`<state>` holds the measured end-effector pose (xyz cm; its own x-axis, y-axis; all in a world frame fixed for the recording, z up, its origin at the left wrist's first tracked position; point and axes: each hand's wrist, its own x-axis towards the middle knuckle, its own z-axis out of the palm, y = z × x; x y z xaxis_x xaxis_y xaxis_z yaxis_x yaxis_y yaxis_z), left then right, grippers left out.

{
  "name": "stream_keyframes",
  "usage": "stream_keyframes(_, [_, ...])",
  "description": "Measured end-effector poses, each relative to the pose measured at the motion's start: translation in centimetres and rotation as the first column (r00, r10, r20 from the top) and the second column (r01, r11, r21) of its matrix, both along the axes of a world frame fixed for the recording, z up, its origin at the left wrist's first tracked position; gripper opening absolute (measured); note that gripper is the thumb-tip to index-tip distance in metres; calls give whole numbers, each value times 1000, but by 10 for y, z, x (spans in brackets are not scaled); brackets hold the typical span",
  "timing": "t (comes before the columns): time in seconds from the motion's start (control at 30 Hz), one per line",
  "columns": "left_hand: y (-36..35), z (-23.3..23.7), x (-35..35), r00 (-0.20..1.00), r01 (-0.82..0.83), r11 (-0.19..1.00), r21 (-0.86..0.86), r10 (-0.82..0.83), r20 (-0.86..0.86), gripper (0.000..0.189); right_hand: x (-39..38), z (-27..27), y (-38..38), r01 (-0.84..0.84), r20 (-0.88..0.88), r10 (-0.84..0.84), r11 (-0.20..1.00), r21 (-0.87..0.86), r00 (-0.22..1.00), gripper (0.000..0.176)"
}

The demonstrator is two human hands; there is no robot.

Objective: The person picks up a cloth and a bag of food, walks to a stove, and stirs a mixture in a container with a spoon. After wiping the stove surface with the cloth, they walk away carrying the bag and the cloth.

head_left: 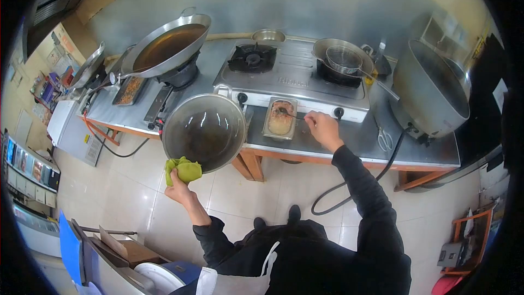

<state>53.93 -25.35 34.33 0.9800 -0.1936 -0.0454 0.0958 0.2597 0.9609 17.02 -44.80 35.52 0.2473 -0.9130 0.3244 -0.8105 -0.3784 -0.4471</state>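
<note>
We stand at the long steel counter that carries the stove. Our left hand is clamped on the rim of the empty wok, which hangs tilted just off the counter's edge, beside the tray. A folded green cloth pads that grip, probably against heat. Our right hand pinches the handle of the spoon, its bowl down in the tray's paste.

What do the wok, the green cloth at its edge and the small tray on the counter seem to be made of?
The wok looks like dark steel, glossy: light streaks reflect inside. The green cloth in the left hand seems soft fabric, bunched in folds. The tray, where the right hand dips a spoon, appears stainless steel: shiny grey rim.
</note>
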Motion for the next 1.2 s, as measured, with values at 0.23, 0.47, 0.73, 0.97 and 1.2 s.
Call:
stream_keyframes(0.23, [5, -1, 4, 999, 26, 1000, 3, -26, 21, 31, 7, -9, -25, 71, -42, -75, 993, -90, 996, 13])
stream_keyframes(0.47, [5, -7, 10, 999, 34, 999, -12, -34, 21, 31, 18, -19, -34, 25, -110, -28, 999, -27, 994, 14])
stream_keyframes(0.73, [4, -9, 11, 999, 18, 1000, -24, -17, 43, 33, 16, -11, -7, 4, -88, -6, 1000, -15, 996, 12])
stream_keyframes(0.97, [4, -8, 9, 998, 42, 999, 6, -42, 55, 31, 12, 0, 10, -24, -114, 24, 1000, 2, 993, 12])
stream_keyframes(1.2, [4, -6, 6, 999, 37, 999, -3, -37, 40, 30, 14, 16, -4, -4, -123, -9, 995, -98, 992, 11])
